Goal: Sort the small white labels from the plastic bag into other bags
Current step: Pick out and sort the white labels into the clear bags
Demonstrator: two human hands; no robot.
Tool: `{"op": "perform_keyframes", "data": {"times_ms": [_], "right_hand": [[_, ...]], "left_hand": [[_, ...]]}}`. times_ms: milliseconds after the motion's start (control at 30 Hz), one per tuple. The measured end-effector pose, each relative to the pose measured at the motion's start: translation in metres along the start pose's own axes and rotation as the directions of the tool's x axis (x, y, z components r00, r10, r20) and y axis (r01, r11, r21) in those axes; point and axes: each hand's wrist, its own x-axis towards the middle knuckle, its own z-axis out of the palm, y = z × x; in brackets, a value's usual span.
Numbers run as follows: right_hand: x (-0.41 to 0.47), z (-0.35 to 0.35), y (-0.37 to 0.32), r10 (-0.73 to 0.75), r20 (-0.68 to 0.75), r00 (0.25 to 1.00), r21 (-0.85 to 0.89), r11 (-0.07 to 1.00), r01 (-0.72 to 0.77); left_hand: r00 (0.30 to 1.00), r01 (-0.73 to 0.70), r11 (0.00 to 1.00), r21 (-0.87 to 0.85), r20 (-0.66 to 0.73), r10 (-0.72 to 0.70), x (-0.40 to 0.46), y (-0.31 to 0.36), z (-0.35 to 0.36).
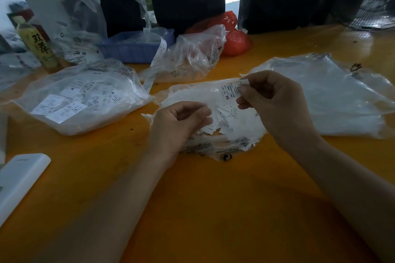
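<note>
while the source bag (pixel 213 117) lay open on the orange counter (pixel 213 198) between both hands, a small white label (pixel 232 89) marked xs was seen pinched in the fingers (pixel 242 92) of the right hand (pixel 275 104), raised just above the bag. the left hand (pixel 181 124) was found curled over the loose label pile (pixel 226 119); whether a label was pinched there could not be determined. a filled bag (pixel 83 100) was noted to the left and a flatter bag (pixel 333 96) to the right.

risk judged: the label could be dropped into the wrong bag if its size print is misread, or two clinging labels could be carried together. the thin plastic could also be dragged, spilling the pile.

the sizes held by the other bags were not legible. the far items were blurred, and the right bag's edge was cut off.
</note>
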Motion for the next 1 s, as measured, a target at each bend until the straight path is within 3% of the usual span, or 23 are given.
{"op": "perform_keyframes", "data": {"times_ms": [367,1000], "right_hand": [[-0.0089,0.0041,-0.009,-0.119,0.129,0.984,-0.007,0.993,0.121],[-0.0103,0.0085,-0.0012,-0.169,0.199,0.965,-0.063,0.981,0.184]], "left_hand": [[0.998,-0.065,0.921,0.384,0.044,0.052,-0.0029,-0.002,-0.001],[0.992,-0.102,0.892,0.44,0.106,0.062,-0.001,-0.0068,-0.001]]}}
